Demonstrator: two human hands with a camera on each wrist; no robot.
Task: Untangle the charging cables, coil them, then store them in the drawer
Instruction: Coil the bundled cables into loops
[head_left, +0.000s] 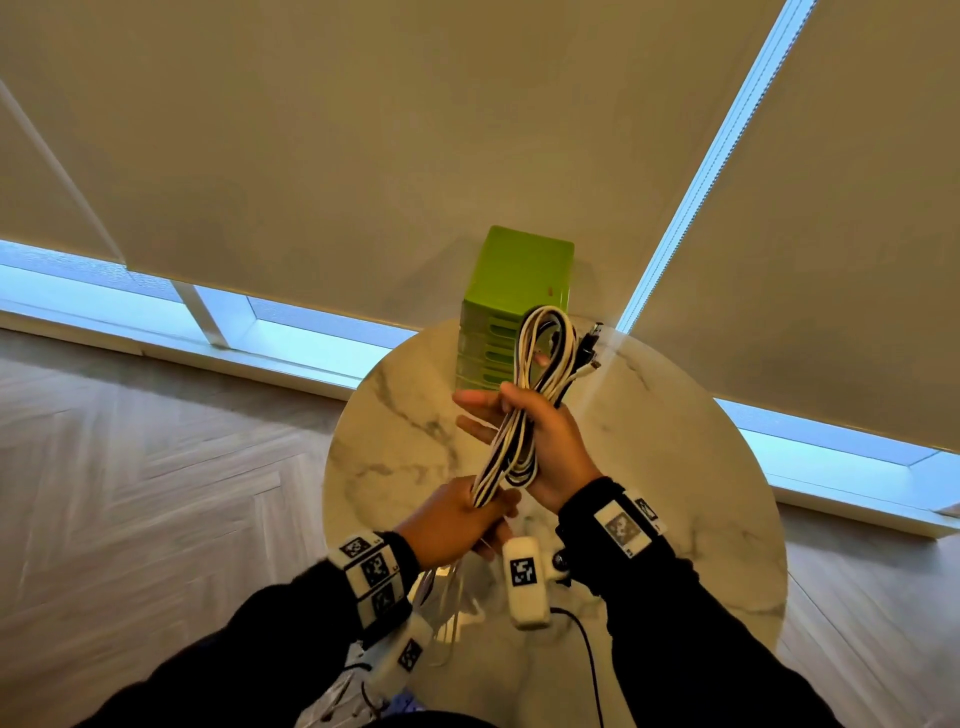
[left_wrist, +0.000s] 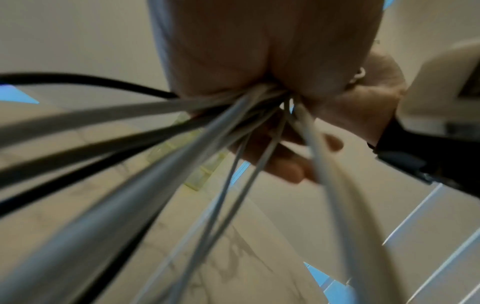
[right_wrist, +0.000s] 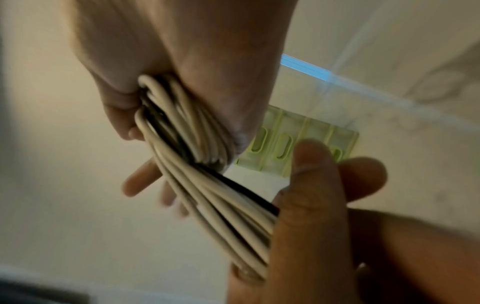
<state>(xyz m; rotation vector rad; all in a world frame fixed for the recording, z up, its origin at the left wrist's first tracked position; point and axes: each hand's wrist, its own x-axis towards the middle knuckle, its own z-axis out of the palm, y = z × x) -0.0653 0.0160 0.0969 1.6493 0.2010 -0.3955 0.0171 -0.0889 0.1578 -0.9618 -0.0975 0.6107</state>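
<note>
A bundle of white and black charging cables (head_left: 519, 431) is held upright over the round marble table (head_left: 675, 467). My right hand (head_left: 550, 441) holds its middle, with the thumb wrapped over the strands and the fingers stretched out to the left. Above that hand the bundle forms a loop, and several plug ends (head_left: 592, 343) stick out to its right. My left hand (head_left: 457, 519) grips the lower end of the bundle. In the left wrist view the cables (left_wrist: 124, 211) fan out from that fist (left_wrist: 233, 51). The right wrist view shows looped cables (right_wrist: 207, 195) against my right palm (right_wrist: 182, 61).
A green drawer unit (head_left: 519, 291) with several shut drawers stands at the table's far edge, right behind the cable loop. Thin white strands (head_left: 447, 613) hang below my left hand. Roller blinds cover the windows beyond, and wooden floor surrounds the table.
</note>
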